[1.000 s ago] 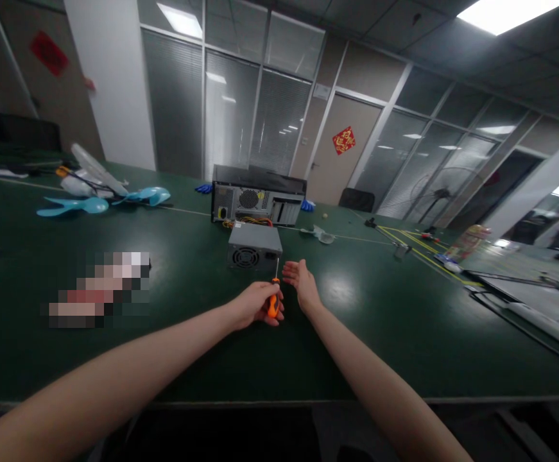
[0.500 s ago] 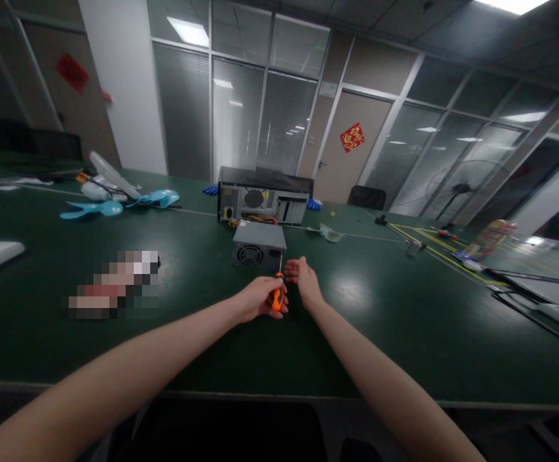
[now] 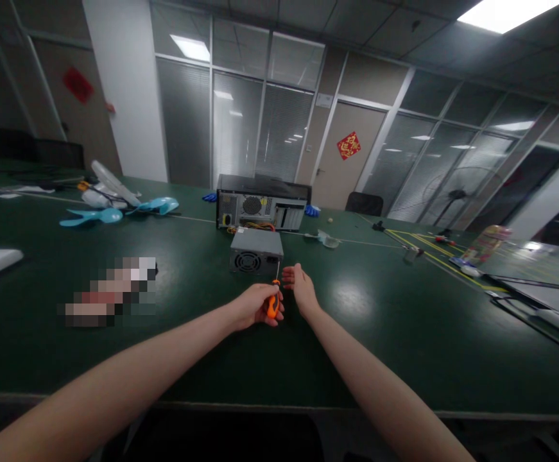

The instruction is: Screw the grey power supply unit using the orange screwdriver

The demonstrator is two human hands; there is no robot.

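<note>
My left hand point(image 3: 257, 304) is closed around the orange and black handle of a screwdriver point(image 3: 273, 307). Its thin shaft points away from me, towards the right front of a grey computer power supply point(image 3: 258, 244); whether the tip touches is too small to tell. My right hand point(image 3: 302, 287) is just right of the screwdriver, fingers apart and curved, with nothing seen in it. The power supply's round fan grille and power socket face me. Behind it a black computer case point(image 3: 262, 202) lies on its side, with coloured cables between the two.
Everything stands on a dark green table point(image 3: 202, 372). Light-blue fan blades point(image 3: 99, 215) and white parts lie at the left. A blurred-out patch point(image 3: 110, 292) lies nearer me. Beyond the right hand are a small clear plastic piece point(image 3: 327, 239) and yellow lines.
The whole view has shifted slightly, so everything appears a little lower. Both hands keep nearly the same place beside the power supply, and the screwdriver stays in my left hand.
</note>
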